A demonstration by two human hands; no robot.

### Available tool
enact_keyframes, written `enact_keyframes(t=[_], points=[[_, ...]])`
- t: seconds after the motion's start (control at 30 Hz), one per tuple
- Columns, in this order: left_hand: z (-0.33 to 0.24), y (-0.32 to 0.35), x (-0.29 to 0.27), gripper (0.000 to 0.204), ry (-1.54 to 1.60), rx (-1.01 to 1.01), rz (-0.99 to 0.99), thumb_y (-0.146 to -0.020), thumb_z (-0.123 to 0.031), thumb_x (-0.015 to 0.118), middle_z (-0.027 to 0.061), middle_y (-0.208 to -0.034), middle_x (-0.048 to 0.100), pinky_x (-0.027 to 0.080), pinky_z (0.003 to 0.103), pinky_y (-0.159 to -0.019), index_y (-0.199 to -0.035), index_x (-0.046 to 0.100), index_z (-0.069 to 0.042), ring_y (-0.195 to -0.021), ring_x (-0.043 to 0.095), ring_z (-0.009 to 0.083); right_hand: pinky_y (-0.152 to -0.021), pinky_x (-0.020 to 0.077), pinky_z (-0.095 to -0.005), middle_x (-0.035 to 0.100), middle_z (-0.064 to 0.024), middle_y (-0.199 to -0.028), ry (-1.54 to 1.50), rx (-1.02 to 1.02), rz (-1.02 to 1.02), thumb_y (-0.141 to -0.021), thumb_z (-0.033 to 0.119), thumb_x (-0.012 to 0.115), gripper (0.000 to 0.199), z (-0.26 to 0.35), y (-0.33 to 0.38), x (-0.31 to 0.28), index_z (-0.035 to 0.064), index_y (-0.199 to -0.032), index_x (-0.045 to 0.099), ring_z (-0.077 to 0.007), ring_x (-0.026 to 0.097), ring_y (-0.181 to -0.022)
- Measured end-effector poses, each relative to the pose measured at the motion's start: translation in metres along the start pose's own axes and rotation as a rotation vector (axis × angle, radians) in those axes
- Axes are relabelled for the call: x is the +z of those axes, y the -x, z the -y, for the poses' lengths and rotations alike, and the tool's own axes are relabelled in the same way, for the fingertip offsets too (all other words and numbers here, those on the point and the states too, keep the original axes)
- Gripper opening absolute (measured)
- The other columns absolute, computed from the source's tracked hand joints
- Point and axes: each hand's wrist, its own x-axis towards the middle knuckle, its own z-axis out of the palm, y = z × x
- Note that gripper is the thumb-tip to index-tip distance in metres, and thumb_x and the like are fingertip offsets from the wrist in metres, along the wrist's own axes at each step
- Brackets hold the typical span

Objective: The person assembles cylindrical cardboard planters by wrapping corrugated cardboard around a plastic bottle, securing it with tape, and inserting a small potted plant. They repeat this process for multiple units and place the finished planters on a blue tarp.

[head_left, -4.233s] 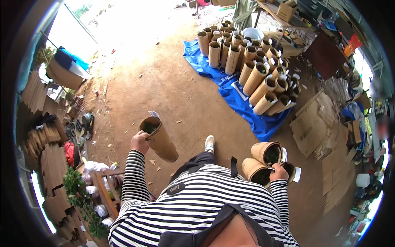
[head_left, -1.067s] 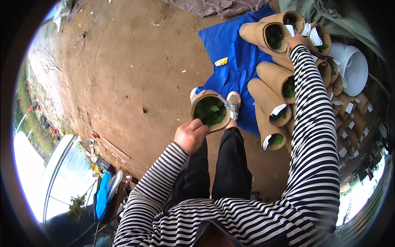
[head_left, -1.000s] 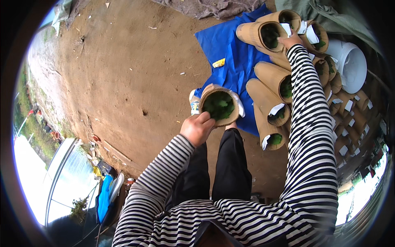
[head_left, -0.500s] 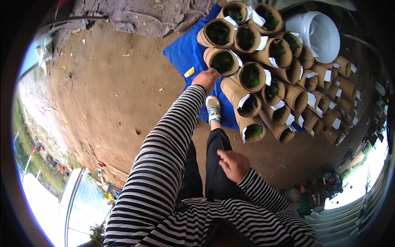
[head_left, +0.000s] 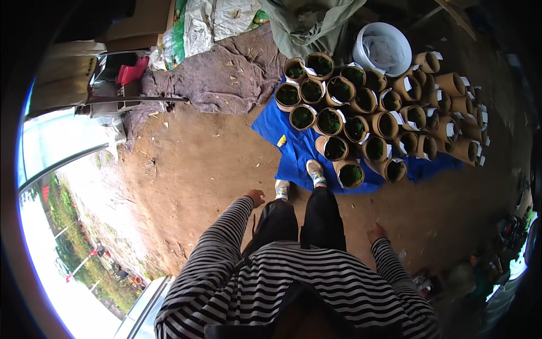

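Left hand & right hand hanging loose, holding nothing, w/ cardboard tubes standing at blue tarp's near edge.

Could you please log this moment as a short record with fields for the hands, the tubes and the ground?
left hand: empty, hanging beside the left leg
right hand: empty, fingers spread, away from the body
cardboard tubes: many, upright and packed together, dark green material inside
blue tarp: under the tubes, right shoe on its edge
white bucket: behind the tubes
ground: bare brown dirt
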Motion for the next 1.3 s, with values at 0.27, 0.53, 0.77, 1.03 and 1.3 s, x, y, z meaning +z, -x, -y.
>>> enact_keyframes(t=[0.27, 0.53, 0.77, 1.03, 1.3], points=[[-0.014, 0.008, -0.074, 0.039, 0.052, 0.052, -0.267, -0.091, -0.037, 0.062, 0.0114, -0.121, 0.068, 0.051, 0.04, -0.097, -0.122, 0.065, -0.014, -0.113, 0.064, 0.0288, -0.1, 0.0509, -0.0423, 0.056, -0.0151, -0.137, -0.054, 0.078, 0.087, -0.098, 0.025, 0.057, 0.043, -0.186, 0.141, 0.154, 0.0074, -0.137, 0.053, -0.0329, 0.061, -0.113], [-0.02, -0.042, -0.075, 0.015, -0.334, 0.661, -0.75, -0.088, -0.02, 0.054, 0.0125, -0.091, 0.064, 0.052, 0.046, -0.072, -0.081, 0.063, -0.01, -0.086, 0.063, 0.0313, -0.1, 0.0501, -0.0434, 0.056, -0.0148, -0.138, -0.407, -0.02, -0.025, -0.097, 0.03, 0.057, 0.045, -0.239, 0.114, 0.204, 0.008, -0.136, 0.056, -0.0327, 0.06, -0.115], [-0.164, -0.012, -0.032, 0.019, -0.722, 0.61, -0.467, -0.084, -0.027, 0.068, 0.0098, -0.091, 0.071, 0.055, 0.043, -0.074, -0.097, 0.07, -0.013, -0.086, 0.067, 0.0297, -0.1, 0.0494, -0.0443, 0.056, -0.0145, -0.139, -0.731, 0.071, -0.052, -0.096, 0.034, 0.057, 0.046, -0.349, 0.039, 0.25, 0.0084, -0.134, 0.058, -0.0325, 0.059, -0.117], [-0.473, -0.034, 0.031, 0.026, -0.577, 0.504, -0.24, -0.087, -0.025, 0.068, 0.011, -0.096, 0.072, 0.056, 0.038, -0.078, -0.106, 0.069, -0.007, -0.087, 0.069, 0.0237, -0.091, 0.0553, -0.0415, 0.061, -0.0152, -0.133, -0.869, 0.129, -0.115, -0.093, 0.031, 0.065, 0.048, -0.497, -0.034, 0.145, 0.0107, -0.136, 0.057, -0.0293, 0.066, -0.108], [-0.814, -0.046, 0.054, 0.037, -0.059, 0.596, -0.066, -0.089, -0.019, 0.068, 0.0099, -0.096, 0.072, 0.056, 0.031, -0.078, -0.119, 0.062, 0.003, -0.085, 0.07, 0.0177, -0.086, 0.0566, -0.0409, 0.068, -0.0125, -0.122, -0.998, 0.042, -0.318, -0.09, 0.036, 0.067, 0.052, -0.626, -0.126, 0.063, 0.0141, -0.136, 0.057, -0.0273, 0.069, -0.101]])
